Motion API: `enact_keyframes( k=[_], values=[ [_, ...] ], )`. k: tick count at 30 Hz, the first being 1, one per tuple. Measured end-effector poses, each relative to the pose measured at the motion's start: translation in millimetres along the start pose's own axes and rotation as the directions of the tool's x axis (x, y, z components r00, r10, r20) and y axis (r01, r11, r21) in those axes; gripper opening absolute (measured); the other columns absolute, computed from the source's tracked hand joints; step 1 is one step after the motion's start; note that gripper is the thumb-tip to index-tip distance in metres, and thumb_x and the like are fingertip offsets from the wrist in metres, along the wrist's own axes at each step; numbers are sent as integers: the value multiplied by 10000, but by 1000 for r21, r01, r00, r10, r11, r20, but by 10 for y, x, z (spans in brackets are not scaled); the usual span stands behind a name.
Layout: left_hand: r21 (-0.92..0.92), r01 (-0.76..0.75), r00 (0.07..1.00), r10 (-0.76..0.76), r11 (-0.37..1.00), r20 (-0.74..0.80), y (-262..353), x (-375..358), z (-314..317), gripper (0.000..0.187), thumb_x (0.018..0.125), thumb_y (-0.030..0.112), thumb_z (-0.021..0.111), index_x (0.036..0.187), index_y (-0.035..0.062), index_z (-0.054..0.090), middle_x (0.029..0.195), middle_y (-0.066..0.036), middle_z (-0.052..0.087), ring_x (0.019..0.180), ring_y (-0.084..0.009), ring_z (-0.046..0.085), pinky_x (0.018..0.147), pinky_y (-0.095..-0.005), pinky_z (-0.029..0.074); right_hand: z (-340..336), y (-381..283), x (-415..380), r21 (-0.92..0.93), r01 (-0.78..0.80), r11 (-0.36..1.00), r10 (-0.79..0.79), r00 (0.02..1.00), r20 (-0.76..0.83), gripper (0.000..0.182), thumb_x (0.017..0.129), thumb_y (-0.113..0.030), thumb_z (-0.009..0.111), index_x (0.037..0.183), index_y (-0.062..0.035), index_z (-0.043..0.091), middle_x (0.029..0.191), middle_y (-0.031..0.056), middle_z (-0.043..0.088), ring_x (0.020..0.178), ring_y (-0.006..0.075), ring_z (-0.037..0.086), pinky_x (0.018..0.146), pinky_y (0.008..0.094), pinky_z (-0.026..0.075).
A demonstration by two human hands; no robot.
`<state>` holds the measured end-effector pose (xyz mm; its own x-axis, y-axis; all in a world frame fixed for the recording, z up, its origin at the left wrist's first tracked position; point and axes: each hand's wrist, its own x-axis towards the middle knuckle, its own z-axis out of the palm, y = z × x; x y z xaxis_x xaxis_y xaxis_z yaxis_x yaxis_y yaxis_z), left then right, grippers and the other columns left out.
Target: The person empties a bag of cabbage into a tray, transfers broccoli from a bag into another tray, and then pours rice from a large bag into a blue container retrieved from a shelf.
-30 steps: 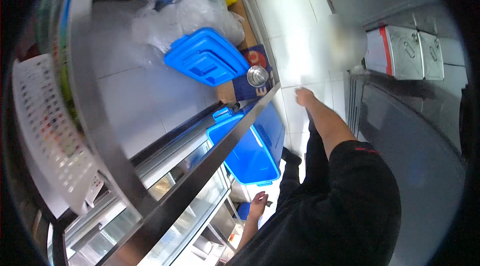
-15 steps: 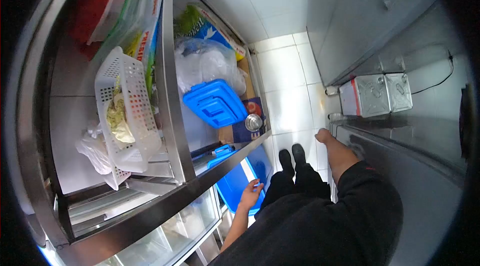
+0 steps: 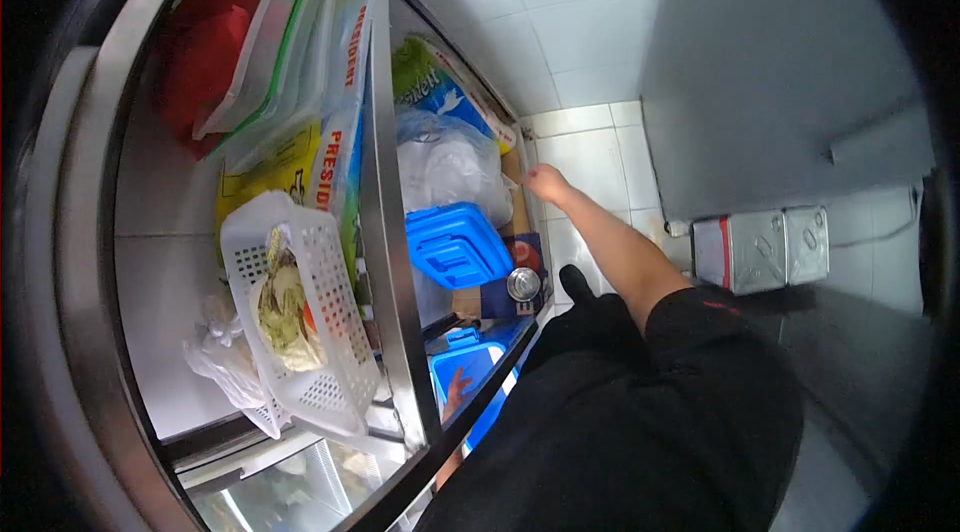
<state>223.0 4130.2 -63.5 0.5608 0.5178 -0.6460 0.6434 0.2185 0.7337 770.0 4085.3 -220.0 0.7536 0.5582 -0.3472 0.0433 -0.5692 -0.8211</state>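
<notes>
My left hand (image 3: 458,390) is low beside the shelf unit, fingers extended and apart, overlapping a blue and white bin (image 3: 490,422); the shelf's front rail partly hides my forearm. My right hand (image 3: 545,182) is stretched forward over the floor near the lower shelf's edge, its fingers mostly hidden behind the back of the hand. Close to it on that shelf lies a clear plastic bag of white items (image 3: 455,167). Next to the bag sits a blue-lidded container (image 3: 460,247), with a small round metal tin (image 3: 523,284) beside it.
On the upper shelf, a white perforated basket (image 3: 345,357) holds a leafy vegetable. Behind it stand a red bag (image 3: 205,62) and printed packages. Metal tins (image 3: 755,250) sit to the right, below a grey cabinet (image 3: 770,82). A steel rail (image 3: 400,262) edges the upper shelf.
My right hand has swung forward and left toward the lower shelf. My left hand has moved lower and left, behind the rail. My body and view have shifted toward the shelves.
</notes>
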Motion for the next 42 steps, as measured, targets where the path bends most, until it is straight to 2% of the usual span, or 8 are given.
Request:
enact_keyframes(
  k=[6, 10, 16, 18, 24, 27, 35, 42],
  values=[
    [18, -101, 995, 101, 995, 10, 244, -103, -27, 993, 799, 419, 778, 1569, 95, 241, 1560, -113, 333, 1299, -280, 451, 1051, -423, 404, -27, -1173, 1381, 92, 148, 985, -140, 987, -83, 534, 870, -404, 630, 1171, 37, 643, 1160, 294, 646, 1110, 434, 619, 975, 474, 476],
    [23, 167, 974, -161, 986, -158, 668, -222, 319, 885, 823, 324, 797, 1523, 74, 317, 1518, -134, 384, 1247, -272, 502, 999, -404, 452, 127, -1682, 2567, -19, 232, 973, -231, 954, -191, 674, 879, -405, 658, 1311, 94, 523, 1224, 325, 606, 1166, 430, 589, 1001, 484, 464],
    [-51, 252, 900, -253, 966, -356, 1181, -99, 937, 875, 826, 323, 796, 1517, 71, 322, 1507, -135, 393, 1239, -269, 505, 996, -402, 453, 104, -2277, 3254, -192, 251, 949, -279, 951, -136, 900, 898, -442, 610, 1480, 128, 227, 1513, 325, 327, 1399, 433, 353, 1162, 460, 303],
    [-73, 268, 878, -275, 961, -393, 1291, -8, 1083, 871, 827, 323, 795, 1514, 70, 324, 1503, -136, 395, 1236, -269, 506, 996, -401, 453, -135, -2449, 3291, -197, 232, 953, -230, 973, 37, 883, 898, -405, 605, 1492, 113, 207, 1530, 317, 295, 1430, 422, 305, 1189, 472, 259],
    [-117, 306, 825, -324, 945, -464, 1501, 128, 1328, 861, 830, 322, 794, 1508, 67, 330, 1493, -137, 403, 1228, -266, 509, 993, -400, 454, 431, -2226, 4318, -129, 42, 991, -47, 998, -35, 823, 869, -411, 612, 1482, 43, 306, 1475, 317, 388, 1372, 440, 397, 1163, 516, 292],
    [-126, 311, 808, -332, 942, -487, 1529, 160, 1385, 855, 831, 322, 793, 1505, 65, 333, 1487, -137, 408, 1224, -265, 510, 992, -399, 455, 517, -2158, 4487, -285, 156, 946, -206, 966, -154, 729, 885, -427, 589, 1448, 0, 405, 1466, 285, 428, 1356, 441, 423, 1150, 528, 309],
    [-133, 312, 785, -334, 941, -521, 1477, 134, 1411, 842, 835, 321, 791, 1497, 61, 341, 1473, -139, 418, 1213, -262, 514, 989, -396, 456, 297, -2151, 4044, -124, 46, 991, -20, 979, 203, 706, 939, -561, 518, 1385, -13, 501, 1356, 239, 568, 1294, 390, 522, 1084, 514, 402],
    [-140, 303, 782, -330, 943, -529, 1346, 3, 1388, 830, 839, 320, 789, 1490, 57, 347, 1460, -140, 428, 1204, -260, 518, 986, -394, 457, 558, -1822, 3861, -129, 218, 967, -192, 963, 191, 713, 939, -605, 488, 1271, 15, 603, 1286, 252, 609, 1228, 352, 583, 1037, 500, 443]
  ],
)
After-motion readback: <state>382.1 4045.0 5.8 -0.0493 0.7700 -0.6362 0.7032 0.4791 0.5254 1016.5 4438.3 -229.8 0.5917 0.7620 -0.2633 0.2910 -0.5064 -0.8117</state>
